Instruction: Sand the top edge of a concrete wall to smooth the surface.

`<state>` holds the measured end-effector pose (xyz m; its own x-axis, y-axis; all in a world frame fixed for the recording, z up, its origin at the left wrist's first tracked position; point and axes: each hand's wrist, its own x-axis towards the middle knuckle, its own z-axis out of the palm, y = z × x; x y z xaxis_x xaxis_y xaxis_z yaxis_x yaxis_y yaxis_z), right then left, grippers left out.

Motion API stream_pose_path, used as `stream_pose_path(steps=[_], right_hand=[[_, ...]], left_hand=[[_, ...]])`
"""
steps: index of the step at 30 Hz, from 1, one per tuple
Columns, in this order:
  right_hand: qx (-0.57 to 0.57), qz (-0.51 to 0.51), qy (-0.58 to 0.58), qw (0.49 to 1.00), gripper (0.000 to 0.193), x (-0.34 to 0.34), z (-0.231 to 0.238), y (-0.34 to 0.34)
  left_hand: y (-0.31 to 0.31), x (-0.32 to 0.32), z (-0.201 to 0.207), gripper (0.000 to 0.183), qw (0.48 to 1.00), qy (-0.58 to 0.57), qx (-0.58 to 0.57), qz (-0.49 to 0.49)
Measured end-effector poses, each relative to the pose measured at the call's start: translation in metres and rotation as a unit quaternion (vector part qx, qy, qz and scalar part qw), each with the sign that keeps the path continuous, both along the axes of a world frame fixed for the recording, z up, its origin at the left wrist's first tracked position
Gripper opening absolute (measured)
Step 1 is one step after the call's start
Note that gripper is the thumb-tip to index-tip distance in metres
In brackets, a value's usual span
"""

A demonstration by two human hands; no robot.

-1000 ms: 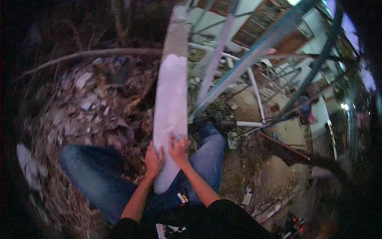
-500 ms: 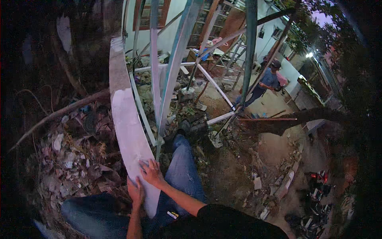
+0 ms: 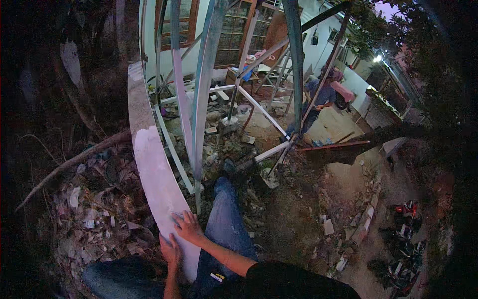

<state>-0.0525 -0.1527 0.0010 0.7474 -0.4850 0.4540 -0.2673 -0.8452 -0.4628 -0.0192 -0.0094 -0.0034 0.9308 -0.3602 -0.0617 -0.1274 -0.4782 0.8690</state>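
Outdoor yard at dusk, seen from above: bare dirt ground (image 3: pixel 298 219) strewn with rubble and scraps, a litter pile (image 3: pixel 94 214) of leaves and debris on the left, a pale building wall (image 3: pixel 149 40) with brown-framed windows (image 3: pixel 234 30) behind. A metal frame (image 3: pixel 199 99) of grey-blue bars rises through the middle of the view, diagonal braces crossing lower down. The top of a pale wall ledge (image 3: pixel 159 174) is straddled, one jeans-clad leg (image 3: pixel 229 229) on each side, presumably so balance is kept up here. Both hands are laid flat on the ledge just ahead of the body: the left hand (image 3: pixel 171 251) nearer, fingers close together and palm down; the right hand (image 3: pixel 188 225) just beyond it, fingers spread apart and pressed on the surface. Nothing is gripped by either; the flat contact looks like bracing for support, judged from the posture. The ledge runs away from the hands, curving up-left toward the building, with the frame's uprights just beside its right edge. A fallen branch (image 3: pixel 69 162) lies across the litter at left. A second person (image 3: pixel 323 97) in a blue top is seen bent over near a board, well apart in the background. A parked motorbike (image 3: pixel 406 217) is seen lower right. A bright lamp (image 3: pixel 378 58) shows at upper right. A small yellow-and-white tag (image 3: pixel 217 277) is visible at the trouser waist; print too small to tell. No other packages or signs can be made out.
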Motion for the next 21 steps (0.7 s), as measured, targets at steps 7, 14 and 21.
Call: stream_pose_path(steps=[7, 14, 21], right_hand=[[0.035, 0.002, -0.015, 0.999, 0.05, 0.002, -0.001, 0.003], [-0.039, -0.037, -0.006, 0.999, 0.053, 0.006, -0.006, -0.009], [-0.032, -0.013, -0.016, 0.999, 0.05, 0.005, -0.014, -0.003]], left_hand=[[-0.003, -0.003, 0.016, 0.064, 0.998, -0.008, 0.056, 0.018], [-0.016, -0.002, 0.01, 0.06, 0.996, -0.026, 0.09, 0.01], [-0.017, -0.004, 0.013, 0.064, 0.988, -0.046, 0.144, 0.039]])
